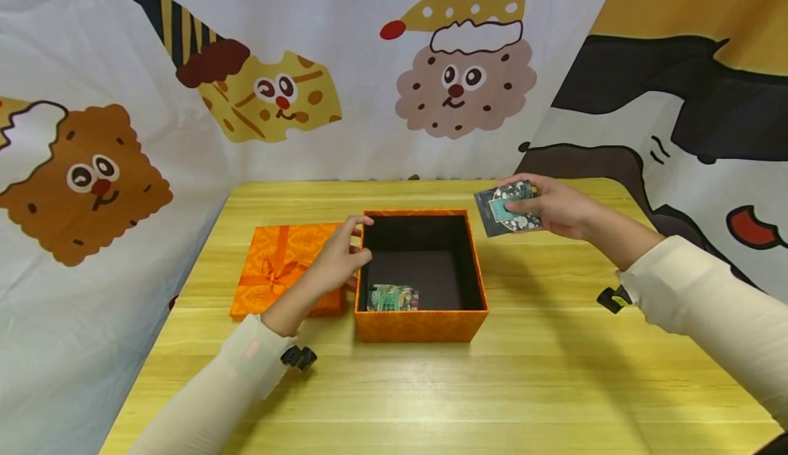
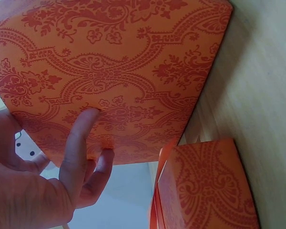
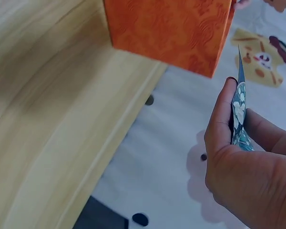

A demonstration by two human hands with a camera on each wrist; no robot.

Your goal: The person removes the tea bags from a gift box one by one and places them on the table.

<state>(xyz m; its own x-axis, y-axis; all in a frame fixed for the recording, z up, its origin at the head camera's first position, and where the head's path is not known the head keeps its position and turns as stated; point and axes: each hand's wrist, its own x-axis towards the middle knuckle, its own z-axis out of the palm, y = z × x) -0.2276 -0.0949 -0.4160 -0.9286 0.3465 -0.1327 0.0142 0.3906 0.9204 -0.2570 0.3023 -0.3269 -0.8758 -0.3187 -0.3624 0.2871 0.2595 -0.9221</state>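
An orange patterned box point(image 1: 421, 326) stands uncovered, its dark inside facing up. My left hand point(image 1: 337, 256) holds its left wall, with fingertips over the rim and other fingers against the outer face point(image 2: 133, 90). Inside, near the front left corner, lies a small green floral sachet point(image 1: 391, 298). Right of the box and raised above the table, my right hand point(image 1: 557, 205) pinches a flat dark sachet point(image 1: 492, 212) with white flowers and a green label. In the right wrist view this sachet point(image 3: 239, 112) appears edge-on between thumb and fingers.
The orange lid point(image 1: 265, 250), tied with a ribbon bow, lies left of the box beneath my left forearm. All of it rests on a light wooden table point(image 1: 554, 373). A cartoon-print cloth point(image 1: 363, 147) hangs behind the table.
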